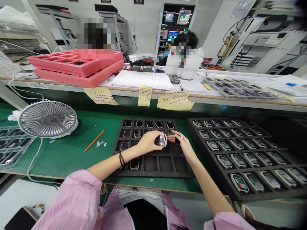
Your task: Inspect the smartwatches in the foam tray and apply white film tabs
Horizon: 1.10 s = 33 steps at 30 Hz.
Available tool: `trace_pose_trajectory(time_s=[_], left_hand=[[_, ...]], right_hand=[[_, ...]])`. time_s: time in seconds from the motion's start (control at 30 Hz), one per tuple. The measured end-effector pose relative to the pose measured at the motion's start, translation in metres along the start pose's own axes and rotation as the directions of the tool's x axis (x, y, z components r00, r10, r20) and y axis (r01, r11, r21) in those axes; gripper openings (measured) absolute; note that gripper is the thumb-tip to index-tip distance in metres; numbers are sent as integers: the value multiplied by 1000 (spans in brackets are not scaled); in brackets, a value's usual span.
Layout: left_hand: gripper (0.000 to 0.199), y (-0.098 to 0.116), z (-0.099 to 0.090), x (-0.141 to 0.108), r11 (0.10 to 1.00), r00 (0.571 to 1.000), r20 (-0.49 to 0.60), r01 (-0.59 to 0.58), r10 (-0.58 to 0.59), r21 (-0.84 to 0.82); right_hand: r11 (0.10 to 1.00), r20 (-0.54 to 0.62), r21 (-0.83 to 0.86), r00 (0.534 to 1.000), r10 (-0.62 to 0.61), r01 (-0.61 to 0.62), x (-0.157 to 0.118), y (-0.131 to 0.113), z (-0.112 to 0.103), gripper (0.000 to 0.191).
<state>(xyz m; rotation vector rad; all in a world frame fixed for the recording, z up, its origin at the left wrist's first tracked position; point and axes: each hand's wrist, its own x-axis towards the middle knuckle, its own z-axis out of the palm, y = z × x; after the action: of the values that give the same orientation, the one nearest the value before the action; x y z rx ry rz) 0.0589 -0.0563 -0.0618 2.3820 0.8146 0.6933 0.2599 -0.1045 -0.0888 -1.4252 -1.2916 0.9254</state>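
Above a black foam tray (140, 173), my left hand (150, 141) is closed around a smartwatch case (162, 140) with a pale frame, tilted up. Close to its right, my right hand (183, 145) has its fingers bent around a small dark glossy piece (177, 139); its exact kind is unclear. Fingertips of the right hand point toward the case, and I cannot tell whether they touch it. Watch cases with dark faces, such as one near the front (134, 163), fill the tray's back and left pockets. Several front-right pockets are bare. My hands hide the middle pockets.
At right, another foam tray (192, 134) carries rows of watches with lit-looking screens. An orange stick (94, 141) and small white scraps (101, 143) lie left, near a round fan (48, 118). Pink foam trays (96, 78) sit on the shelf. Two people (183, 48) are beyond.
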Motion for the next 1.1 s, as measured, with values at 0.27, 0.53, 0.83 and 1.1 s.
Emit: trace_pose_trajectory(time_s=[0.27,0.53,0.83,1.1], left_hand=[[45,-6,14,4,985,980,192,12,-45,172],[52,0,-16,-56,979,980,196,-67,28,192],[36,2,-36,-102,940,961,269,-34,-62,339],[48,1,-54,-121,877,919,366,-47,-150,478]], right_hand=[[916,71,-386,994,-86,107,-4,28,-18,33],[777,90,-573,963,-254,259,-23,28,-16,32],[675,363,-521,851,-379,523,-60,-5,26,39],[519,780,-413,585,-221,748,-81,-12,62,56]])
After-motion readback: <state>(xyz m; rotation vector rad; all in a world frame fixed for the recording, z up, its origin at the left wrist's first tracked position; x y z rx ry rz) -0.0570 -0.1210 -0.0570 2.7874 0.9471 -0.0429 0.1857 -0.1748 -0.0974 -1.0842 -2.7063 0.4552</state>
